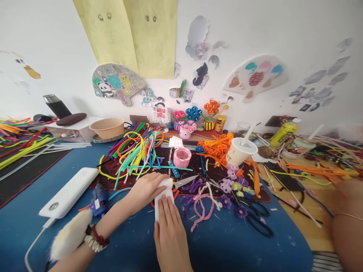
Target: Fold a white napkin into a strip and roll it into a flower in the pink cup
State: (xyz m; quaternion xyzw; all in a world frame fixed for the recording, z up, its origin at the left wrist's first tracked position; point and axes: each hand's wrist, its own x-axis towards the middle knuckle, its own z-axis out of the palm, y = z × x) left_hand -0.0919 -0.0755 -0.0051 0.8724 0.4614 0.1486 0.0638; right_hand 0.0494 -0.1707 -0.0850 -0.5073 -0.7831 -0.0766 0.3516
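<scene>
A narrow folded strip of white paper or tissue (164,192) lies on the blue table mat in front of me. My left hand (149,189) grips its far end, with the thumb bent over the near side. My right hand (171,230) rests flat along the lower part, fingers stretched out and together, covering much of the strip. Just beyond the strip's far end lies a pointed metal blade (185,181). Further back stands a small pink pot (182,157). Right of my hands are pink and purple fuzzy stems (203,206).
Black-handled scissors (258,219) lie to the right, near purple flowers (226,201) and a lidded drink cup (241,151). At left are a white power bank (68,192) with a cable and a blue glue gun (99,200). Another person's arm (347,223) shows at the right edge.
</scene>
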